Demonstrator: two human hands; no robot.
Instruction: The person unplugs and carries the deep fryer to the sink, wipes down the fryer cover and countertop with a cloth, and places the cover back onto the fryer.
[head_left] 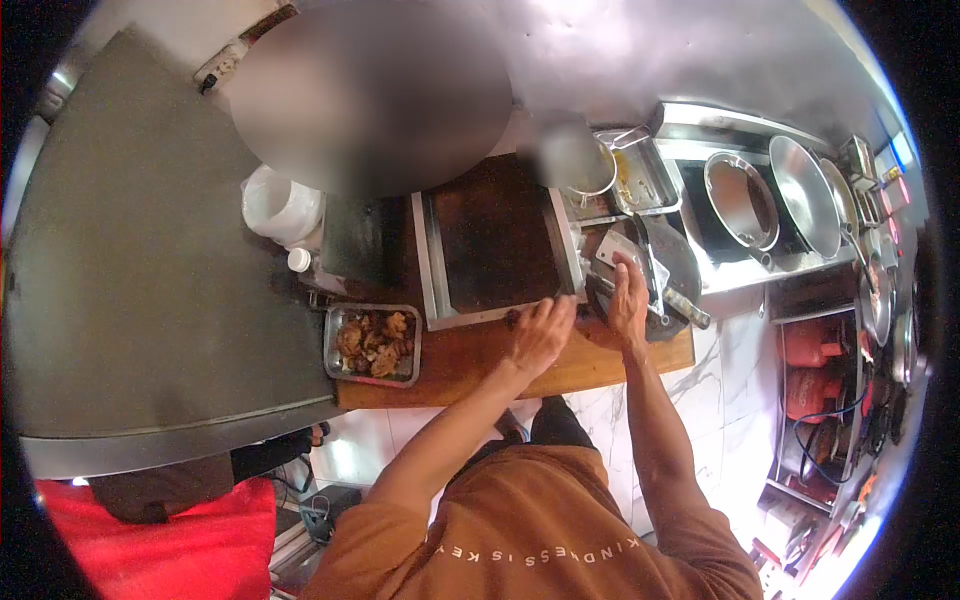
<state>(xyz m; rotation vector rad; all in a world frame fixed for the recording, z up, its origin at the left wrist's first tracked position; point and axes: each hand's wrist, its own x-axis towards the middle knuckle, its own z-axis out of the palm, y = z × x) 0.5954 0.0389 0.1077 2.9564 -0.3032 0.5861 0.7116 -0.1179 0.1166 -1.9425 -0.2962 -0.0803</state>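
My left hand [543, 335] is over the front edge of the dark griddle [500, 240] with its metal frame; its fingers are bent, and what they hold, if anything, is hidden. Farther right, my right hand [628, 303] is raised with its fingers stretched out, beside a white scraper-like plate [618, 249]. Under and behind it a dark round board [675, 262] bears metal utensils, one with a patterned handle [687, 308]. A metal tray of browned food pieces [372, 345] sits left of the griddle on the wooden counter [470, 358].
A white tub [282, 207] and a white-capped bottle [299, 260] stand at the left. Pans [805, 195] rest on the stove [705, 270] at the right. Red gas cylinders [812, 343] are below. Red cloth [225, 540] shows at the lower left. A metal tray [650, 178] lies behind the board.
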